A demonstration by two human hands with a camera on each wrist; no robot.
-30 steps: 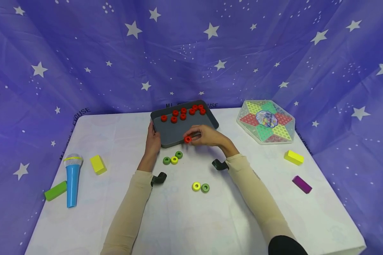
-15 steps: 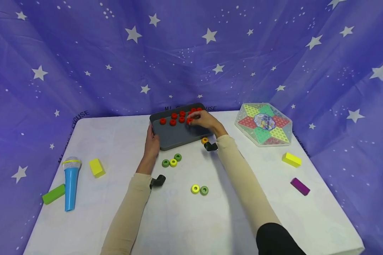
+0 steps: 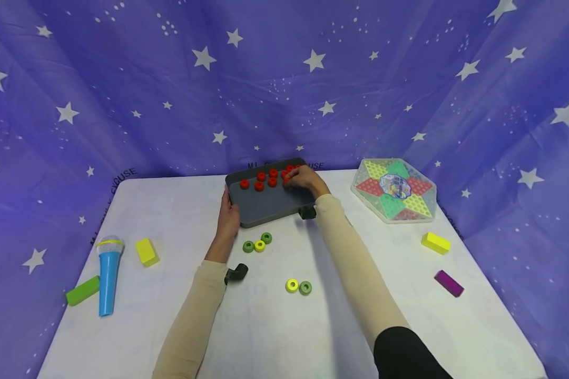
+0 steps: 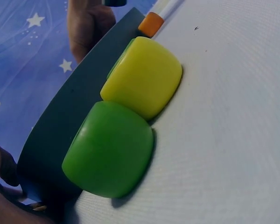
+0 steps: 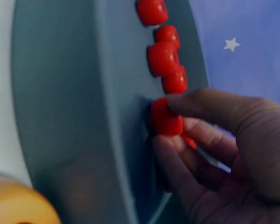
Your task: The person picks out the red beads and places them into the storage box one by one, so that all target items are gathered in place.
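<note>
My left hand grips the left end of a dark grey tray, thumb on its near-left corner. Several red beads stand in the tray toward its back side. Over the tray's right part, my right hand pinches one red bead between thumb and fingers, down among the others. Whether that bead touches the tray floor I cannot tell. Two green beads and a yellow bead lie on the table just in front of the tray. An orange bead sits by the tray's near side.
Another yellow bead and green bead lie nearer me. At left are a toy microphone, a green block and a yellow block. At right are a hexagonal game box, a yellow block and a purple block.
My right hand has carried a red bead from the tray's near edge back and to the right, in among the red beads. My left hand keeps its grip on the tray.
</note>
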